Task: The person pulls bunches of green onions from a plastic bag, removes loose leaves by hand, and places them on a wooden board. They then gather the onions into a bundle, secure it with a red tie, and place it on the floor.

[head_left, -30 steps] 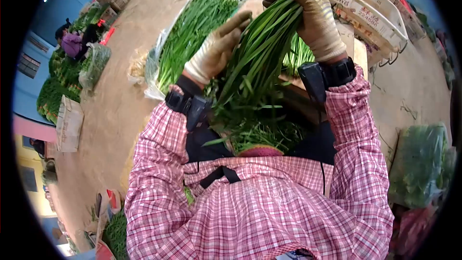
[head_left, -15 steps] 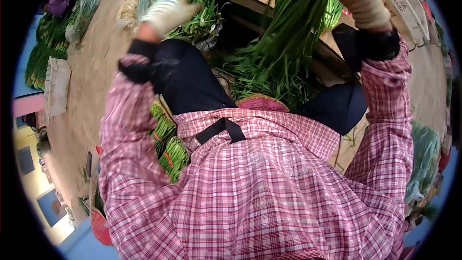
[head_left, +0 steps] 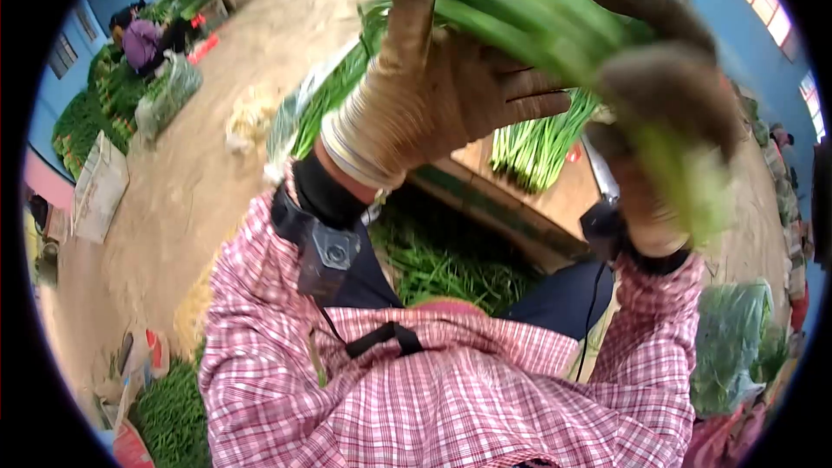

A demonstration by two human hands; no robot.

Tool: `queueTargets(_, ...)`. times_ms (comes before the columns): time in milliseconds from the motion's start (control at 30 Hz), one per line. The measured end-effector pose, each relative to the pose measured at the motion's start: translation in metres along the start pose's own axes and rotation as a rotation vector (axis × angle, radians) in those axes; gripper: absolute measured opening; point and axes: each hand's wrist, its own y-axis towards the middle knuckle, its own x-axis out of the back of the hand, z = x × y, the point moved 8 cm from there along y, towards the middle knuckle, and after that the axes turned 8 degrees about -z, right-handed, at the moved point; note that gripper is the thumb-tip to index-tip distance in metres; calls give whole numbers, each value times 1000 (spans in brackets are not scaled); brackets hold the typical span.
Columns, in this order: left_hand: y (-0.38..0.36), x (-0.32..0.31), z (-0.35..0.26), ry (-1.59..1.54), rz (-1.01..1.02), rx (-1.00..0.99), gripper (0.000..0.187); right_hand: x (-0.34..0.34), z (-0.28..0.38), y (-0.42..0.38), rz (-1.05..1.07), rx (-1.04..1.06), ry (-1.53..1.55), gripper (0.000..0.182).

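Note:
My left hand (head_left: 451, 91), in a stained whitish glove, is raised with the thumb up and the fingers stretched apart. It is under and beside the leaves of a bunch of green chives (head_left: 529, 13). My right hand (head_left: 672, 95), gloved and blurred by motion, is closed around that bunch, whose pale stem ends stick out below it. Behind the hands, another bunch of chives (head_left: 542, 147) lies on a brown board (head_left: 563, 208). Loose green leaves (head_left: 451, 269) lie between my knees, below the board.
More chives (head_left: 334, 91) lie in clear plastic on the left. A white crate (head_left: 101, 186) and a person in purple (head_left: 143, 43) are farther left. Green bundles (head_left: 178, 412) are at the lower left, and a plastic-wrapped bale (head_left: 732, 338) stands at the right.
The view has tilted up. My left hand has moved right, toward the chives. The bunch in my right hand has swung from hanging down to lying across, leaves toward the left.

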Motion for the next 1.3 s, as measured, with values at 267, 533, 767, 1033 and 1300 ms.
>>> queueTargets(267,-31,133,92,-217,-307,-229,104,-31,-30,-180,97,-504,-303,45)
queueTargets(533,-109,231,200,-348,-719,85,76,-44,1,-273,375,-777,-472,57)
queueTargets(767,-121,254,221,-418,-832,185,39,-33,-33,-355,-271,-1733,-267,34)
queueTargets(1033,-116,255,233,-566,-726,255,46,-38,-35,-359,-726,-1785,3,22)
queueTargets(1300,-115,256,233,-432,-747,188,52,-49,-32,-345,-113,-1669,-566,28)
